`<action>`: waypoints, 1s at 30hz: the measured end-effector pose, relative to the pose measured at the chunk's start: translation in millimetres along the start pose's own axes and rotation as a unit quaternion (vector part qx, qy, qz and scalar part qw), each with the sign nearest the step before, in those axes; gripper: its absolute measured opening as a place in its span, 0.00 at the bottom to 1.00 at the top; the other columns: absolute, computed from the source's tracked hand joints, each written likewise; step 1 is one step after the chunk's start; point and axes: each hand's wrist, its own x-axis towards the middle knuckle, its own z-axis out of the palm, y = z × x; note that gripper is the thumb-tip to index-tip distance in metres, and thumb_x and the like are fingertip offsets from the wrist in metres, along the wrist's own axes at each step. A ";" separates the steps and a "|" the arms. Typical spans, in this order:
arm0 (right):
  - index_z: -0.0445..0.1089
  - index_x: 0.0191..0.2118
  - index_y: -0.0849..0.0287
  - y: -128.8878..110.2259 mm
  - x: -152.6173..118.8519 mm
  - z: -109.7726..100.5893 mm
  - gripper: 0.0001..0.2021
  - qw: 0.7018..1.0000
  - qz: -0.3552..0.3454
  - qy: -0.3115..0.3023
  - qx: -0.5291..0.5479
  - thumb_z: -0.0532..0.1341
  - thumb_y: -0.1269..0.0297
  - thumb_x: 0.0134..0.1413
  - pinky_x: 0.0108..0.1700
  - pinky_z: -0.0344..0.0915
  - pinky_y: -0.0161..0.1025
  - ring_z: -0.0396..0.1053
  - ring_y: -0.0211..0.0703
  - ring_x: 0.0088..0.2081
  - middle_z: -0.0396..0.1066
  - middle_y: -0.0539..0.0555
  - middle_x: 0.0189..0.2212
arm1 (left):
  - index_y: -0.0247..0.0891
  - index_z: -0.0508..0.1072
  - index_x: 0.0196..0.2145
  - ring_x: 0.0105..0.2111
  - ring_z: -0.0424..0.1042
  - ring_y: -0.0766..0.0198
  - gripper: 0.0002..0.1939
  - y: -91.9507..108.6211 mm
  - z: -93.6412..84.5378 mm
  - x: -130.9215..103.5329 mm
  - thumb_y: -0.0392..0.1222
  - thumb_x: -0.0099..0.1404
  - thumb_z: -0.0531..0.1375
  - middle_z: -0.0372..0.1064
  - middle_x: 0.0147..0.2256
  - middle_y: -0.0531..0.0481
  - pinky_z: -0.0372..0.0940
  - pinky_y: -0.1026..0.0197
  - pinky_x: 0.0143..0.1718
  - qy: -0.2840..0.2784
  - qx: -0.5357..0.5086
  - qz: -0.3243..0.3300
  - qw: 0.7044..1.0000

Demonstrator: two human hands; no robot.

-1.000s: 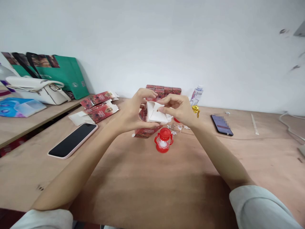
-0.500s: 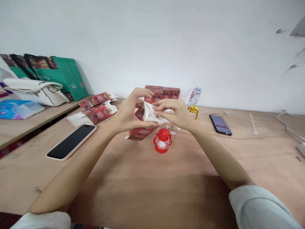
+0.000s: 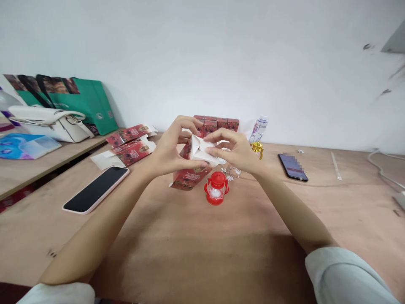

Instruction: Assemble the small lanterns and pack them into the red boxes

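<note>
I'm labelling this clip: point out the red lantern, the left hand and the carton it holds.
Red lantern [image 3: 216, 192]: head view, clear middle section.
Left hand [image 3: 169, 153]: head view, back of the hand.
Carton [image 3: 198, 153]: head view, white end flaps.

The left hand [image 3: 168, 151] curls wide, the right hand [image 3: 236, 152] perhaps pinching, both forearms [image 3: 109, 223] angled inward.

From my end I take this for a plain workroom, though I can't rule out a room at home. I see a scuffed wooden surface [image 3: 202, 253] against an undecorated white wall [image 3: 190, 55], with small red boxes [image 3: 232, 125] grouped at the back, open-ended cartons [image 3: 136, 153] at the left and a held carton [image 3: 199, 146] above. Personal belongings share the space: a pink-edged phone [image 3: 96, 190], a white handbag [image 3: 53, 122] and a green bag [image 3: 91, 99].
</note>
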 end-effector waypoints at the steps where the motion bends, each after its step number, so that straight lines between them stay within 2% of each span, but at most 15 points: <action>1: 0.73 0.41 0.56 0.1 0.3 0.1 0.12 1.000 0.007 -0.009 0.006 0.67 0.58 0.51 0.40 0.71 0.38 0.72 0.40 0.42 0.75 0.52 0.41 | 0.42 0.60 0.43 0.52 0.67 0.57 0.31 -1.8 0.6 0.0 0.47 0.48 0.72 0.61 0.52 0.43 0.72 0.57 0.44 -0.002 -0.002 0.001 1.000; 5: 0.72 0.42 0.55 3.0 1.5 1.4 0.13 0.999 0.012 -0.027 0.014 0.66 0.58 0.51 0.45 0.70 0.39 0.71 0.39 0.42 0.74 0.52 0.42 | 0.42 0.60 0.45 0.52 0.66 0.56 0.31 -8.9 3.8 0.1 0.48 0.49 0.72 0.61 0.51 0.43 0.72 0.58 0.43 -0.007 0.013 0.022 1.000; 9: 0.71 0.40 0.55 6.0 1.3 2.4 0.12 1.000 0.014 0.021 0.006 0.66 0.57 0.50 0.35 0.69 0.36 0.71 0.39 0.39 0.73 0.52 0.40 | 0.41 0.60 0.49 0.52 0.66 0.53 0.35 -14.4 6.5 -0.1 0.50 0.48 0.72 0.61 0.51 0.42 0.69 0.52 0.48 0.023 0.070 0.024 0.997; 12: 0.71 0.40 0.54 4.3 1.3 1.4 0.12 0.996 -0.001 0.089 -0.011 0.67 0.58 0.50 0.37 0.70 0.37 0.71 0.40 0.40 0.72 0.51 0.41 | 0.42 0.58 0.54 0.52 0.67 0.50 0.43 -22.2 7.3 -1.3 0.53 0.45 0.73 0.58 0.55 0.40 0.65 0.47 0.52 0.072 0.083 -0.061 0.992; 15: 0.69 0.43 0.51 2.0 2.0 -0.6 0.13 0.984 -0.005 0.174 -0.029 0.66 0.56 0.51 0.40 0.71 0.39 0.70 0.41 0.42 0.71 0.51 0.42 | 0.41 0.56 0.56 0.55 0.64 0.46 0.47 -33.7 5.8 -2.4 0.56 0.44 0.72 0.54 0.60 0.36 0.66 0.45 0.50 0.114 0.043 -0.205 0.971; 17: 0.68 0.44 0.50 2.5 2.8 -1.8 0.14 0.975 -0.003 0.218 -0.033 0.65 0.54 0.51 0.40 0.71 0.39 0.69 0.42 0.44 0.70 0.51 0.42 | 0.39 0.56 0.56 0.54 0.67 0.46 0.46 -40.9 2.8 -2.7 0.57 0.45 0.70 0.57 0.59 0.33 0.67 0.45 0.48 0.108 -0.015 -0.312 0.944; 20: 0.67 0.43 0.50 6.6 3.9 -2.2 0.14 0.968 -0.002 0.248 -0.031 0.65 0.53 0.52 0.40 0.71 0.39 0.69 0.43 0.45 0.69 0.52 0.41 | 0.34 0.62 0.53 0.48 0.72 0.48 0.44 -47.5 -3.6 -3.5 0.58 0.44 0.70 0.69 0.50 0.35 0.68 0.48 0.47 0.057 -0.077 -0.432 0.897; 22: 0.67 0.42 0.50 9.3 4.0 -1.1 0.13 0.965 -0.003 0.259 -0.038 0.65 0.54 0.52 0.40 0.71 0.39 0.69 0.42 0.44 0.69 0.52 0.40 | 0.33 0.67 0.49 0.45 0.74 0.49 0.42 -49.4 -7.0 -4.4 0.58 0.41 0.71 0.74 0.42 0.39 0.69 0.50 0.46 0.035 -0.081 -0.475 0.875; 25: 0.67 0.41 0.51 9.6 2.7 2.7 0.12 0.957 -0.012 0.284 -0.053 0.65 0.56 0.52 0.40 0.70 0.39 0.69 0.42 0.44 0.69 0.52 0.41 | 0.34 0.73 0.42 0.40 0.76 0.51 0.34 -50.9 -8.0 -5.9 0.58 0.41 0.71 0.77 0.36 0.42 0.70 0.54 0.40 0.027 -0.096 -0.506 0.857; 30: 0.67 0.41 0.50 3.4 0.3 4.4 0.12 0.955 -0.032 0.289 -0.065 0.64 0.53 0.53 0.41 0.71 0.40 0.69 0.44 0.46 0.69 0.52 0.44 | 0.37 0.76 0.34 0.38 0.76 0.51 0.23 -55.8 -6.3 -6.2 0.59 0.49 0.66 0.77 0.35 0.42 0.72 0.53 0.38 -0.019 -0.274 -0.506 0.817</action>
